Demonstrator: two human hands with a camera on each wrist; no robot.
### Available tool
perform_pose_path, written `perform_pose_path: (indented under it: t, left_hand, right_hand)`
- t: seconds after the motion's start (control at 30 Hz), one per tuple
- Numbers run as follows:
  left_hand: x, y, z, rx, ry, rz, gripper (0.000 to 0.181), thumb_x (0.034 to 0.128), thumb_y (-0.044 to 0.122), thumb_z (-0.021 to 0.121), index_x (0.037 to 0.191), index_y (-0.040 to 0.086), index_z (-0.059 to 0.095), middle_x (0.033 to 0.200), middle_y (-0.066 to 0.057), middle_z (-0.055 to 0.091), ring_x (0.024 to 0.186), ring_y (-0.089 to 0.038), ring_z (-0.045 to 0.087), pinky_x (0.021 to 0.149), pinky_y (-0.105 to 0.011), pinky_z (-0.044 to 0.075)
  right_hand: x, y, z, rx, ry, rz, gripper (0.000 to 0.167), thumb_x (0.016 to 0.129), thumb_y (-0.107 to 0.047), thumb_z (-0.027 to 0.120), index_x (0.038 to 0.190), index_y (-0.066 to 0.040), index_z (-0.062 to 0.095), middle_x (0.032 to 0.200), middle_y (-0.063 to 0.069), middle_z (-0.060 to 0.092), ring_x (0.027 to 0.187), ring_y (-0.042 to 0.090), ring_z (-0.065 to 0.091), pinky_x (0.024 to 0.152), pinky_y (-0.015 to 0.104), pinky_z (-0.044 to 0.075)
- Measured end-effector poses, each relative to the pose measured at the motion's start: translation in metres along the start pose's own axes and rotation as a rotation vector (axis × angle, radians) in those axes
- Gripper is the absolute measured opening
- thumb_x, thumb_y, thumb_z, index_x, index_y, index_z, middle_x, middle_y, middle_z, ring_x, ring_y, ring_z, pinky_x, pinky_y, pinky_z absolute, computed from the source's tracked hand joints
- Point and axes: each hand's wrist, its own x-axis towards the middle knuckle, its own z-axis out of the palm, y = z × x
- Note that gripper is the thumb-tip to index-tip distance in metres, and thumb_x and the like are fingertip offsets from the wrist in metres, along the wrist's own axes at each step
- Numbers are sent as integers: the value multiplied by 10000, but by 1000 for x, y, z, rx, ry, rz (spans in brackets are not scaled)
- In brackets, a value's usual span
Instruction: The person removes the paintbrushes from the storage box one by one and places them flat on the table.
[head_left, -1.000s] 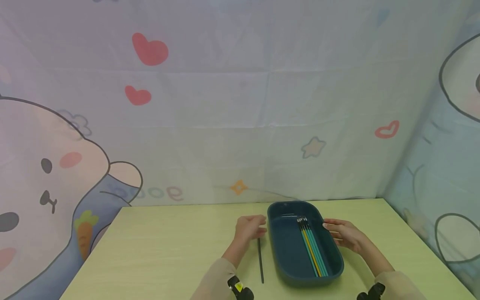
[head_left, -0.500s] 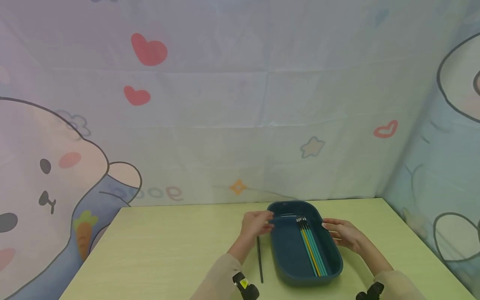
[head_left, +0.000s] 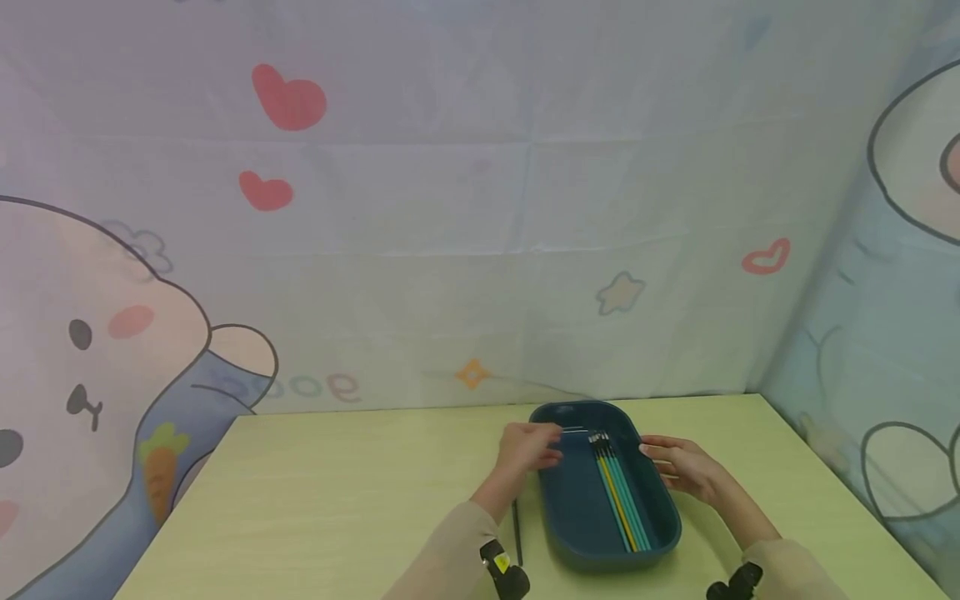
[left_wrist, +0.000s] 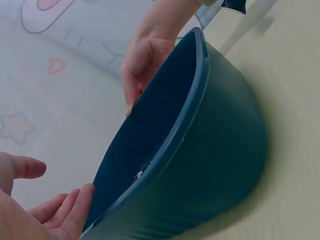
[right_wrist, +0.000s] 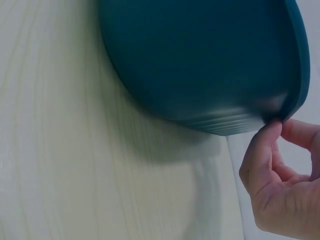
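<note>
At the head view's five o'clock, the tray (head_left: 573, 508) looks light, stiff, best held by its rim (right_wrist: 303, 55). The right hand (head_left: 686, 468) pinches it at two o'clock; the left hand (head_left: 528, 448), fingers loosely extended, grips nothing.

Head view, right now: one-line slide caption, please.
Right grip pinching a dark-blue, rounded, plastic-looking tray of slim teal and yellow sticks; left grip by its opposite edge.

Dk blue-green bin (head_left: 573, 508), mouth up on tbl (head_left: 337, 500), pencils (head_left: 622, 502) lengthwise inside.
</note>
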Motion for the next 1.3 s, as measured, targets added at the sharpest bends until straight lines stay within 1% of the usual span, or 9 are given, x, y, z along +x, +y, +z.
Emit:
perform_pose_path:
  t: [0.27,0.5,0.67,0.8,0.97,1.07,1.17,1.23,1.3]
  left_hand:
    - [0,0,13,29,3,-11,340,846,188,666,1090,-48,689,1012,-186,722,672,-170,709,621,-261,609]
    - [1,-3,22,41,2,-7,301,860,177,658,1056,-48,701,990,-188,721,692,-207,717,620,-273,611]
    - [0,-4,27,46,-16,-2,309,863,175,659,1062,-58,698,978,-191,718,685,-222,714,627,-291,614]
    - [-1,-4,31,60,-35,1,331,851,174,659,1084,-59,689,973,-180,718,716,-260,720,619,-283,613]
    - [-1,-4,37,89,-27,-25,334,836,177,671,1082,-48,689,943,-142,723,722,-242,721,607,-268,610]
    - [-1,-5,39,100,-25,-40,347,835,180,680,1088,-57,677,940,-148,724,734,-245,724,607,-276,612]
    - [-1,-6,41,112,-27,-45,360,836,190,683,1094,-60,670,946,-155,722,745,-255,724,612,-290,614]
    - [0,-8,43,126,-25,-41,350,835,192,682,1082,-57,676,938,-152,723,728,-245,722,609,-295,614]
    - [1,-9,44,133,-18,-42,328,830,193,683,1048,-52,689,923,-151,723,704,-229,719,600,-292,613]
  right_hand:
    - [-2,1,2,6,6,3,635,960,-312,568,1430,59,356,1177,25,630,910,67,615,715,223,553]
    - [-5,0,4,-16,24,3,625,958,-306,572,1426,55,368,1317,156,567,945,82,614,717,227,556]
    - [-7,-2,7,-22,33,7,625,954,-313,578,1419,55,382,1358,217,526,975,108,620,738,239,565]
    - [-8,-5,10,-27,60,28,621,939,-326,600,1403,44,416,1340,209,544,975,116,620,731,239,566]
    - [-9,-7,13,-21,68,39,608,928,-309,617,1389,44,436,1274,146,596,941,103,623,716,232,563]
    - [-10,-6,15,-32,71,41,612,926,-322,618,1384,43,441,1300,193,572,974,129,622,734,237,566]
    - [-10,-6,16,-49,78,42,616,927,-337,611,1385,40,442,1365,247,507,1031,177,614,753,249,565]
    - [-10,-7,17,-52,78,41,617,931,-338,604,1388,41,436,1386,259,483,1060,199,608,761,255,565]
    - [-11,-7,17,-49,86,42,605,933,-328,602,1384,41,441,1370,251,502,1050,195,611,755,255,565]
